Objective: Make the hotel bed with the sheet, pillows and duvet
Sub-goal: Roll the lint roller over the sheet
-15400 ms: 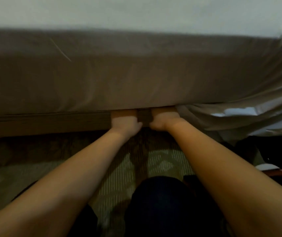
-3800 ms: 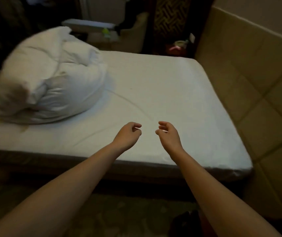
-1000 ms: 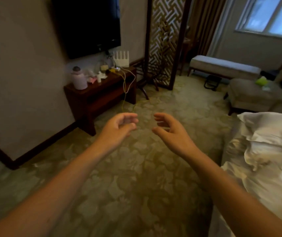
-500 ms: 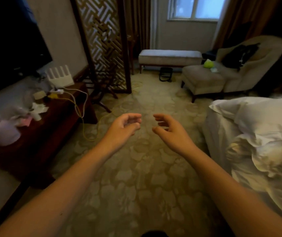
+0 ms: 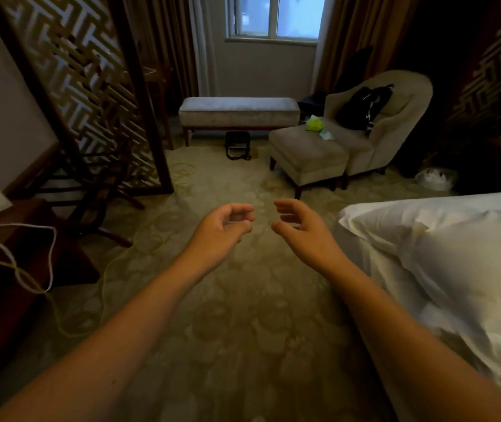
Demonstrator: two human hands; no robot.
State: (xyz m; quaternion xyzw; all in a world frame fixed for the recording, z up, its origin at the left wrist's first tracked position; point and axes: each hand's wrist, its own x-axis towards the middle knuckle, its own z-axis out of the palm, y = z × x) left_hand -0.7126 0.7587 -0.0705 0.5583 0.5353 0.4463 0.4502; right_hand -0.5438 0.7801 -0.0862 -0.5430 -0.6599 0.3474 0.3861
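My left hand (image 5: 224,228) and right hand (image 5: 302,231) hover loosely curled, empty, at centre frame; the bunched duvet (image 5: 462,257) lies on the bed (image 5: 492,200), right. Best to find its corners before spreading.

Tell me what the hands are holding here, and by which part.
Nothing is held. The left hand and right hand hang in the air over the carpet with loosely curled fingers, apart from the duvet on the right.
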